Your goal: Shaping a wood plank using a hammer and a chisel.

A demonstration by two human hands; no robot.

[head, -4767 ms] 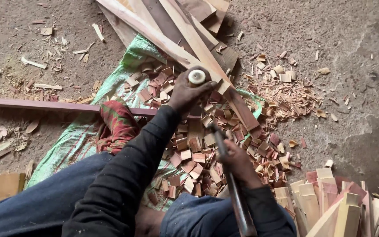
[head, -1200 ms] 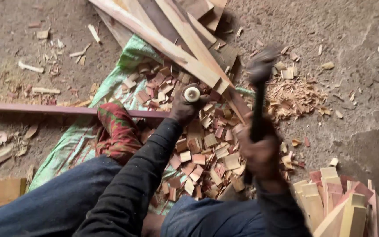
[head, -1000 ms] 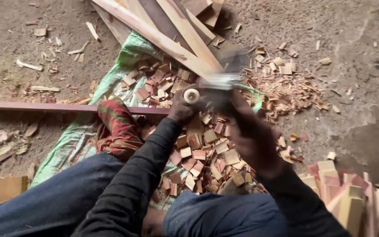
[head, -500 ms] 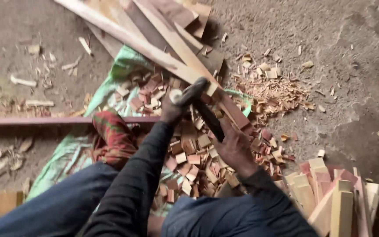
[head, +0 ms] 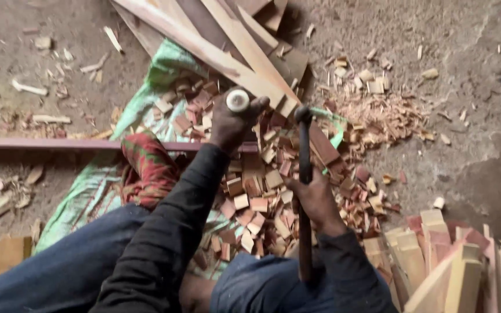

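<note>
My left hand (head: 231,123) is closed around a short tool with a round pale top (head: 238,100), held upright above a heap of small wood blocks (head: 256,191). My right hand (head: 314,200) grips the long dark handle of a hammer (head: 304,174), whose head points away from me, just right of the round-topped tool. The hammer head hangs over the end of a slanting pale wood strip (head: 244,64). Both sleeves are dark.
A green plastic sheet (head: 94,191) lies under the blocks. A reddish bar (head: 47,144) runs in from the left. Long wood strips (head: 204,29) fan out at the top. Cut pale and pink sticks (head: 453,261) are stacked at the lower right. Shavings (head: 378,113) cover the dirt floor.
The hammer swung up, came down on the round-topped tool, and now sits drawn back beside it. My left hand stayed on the tool.
</note>
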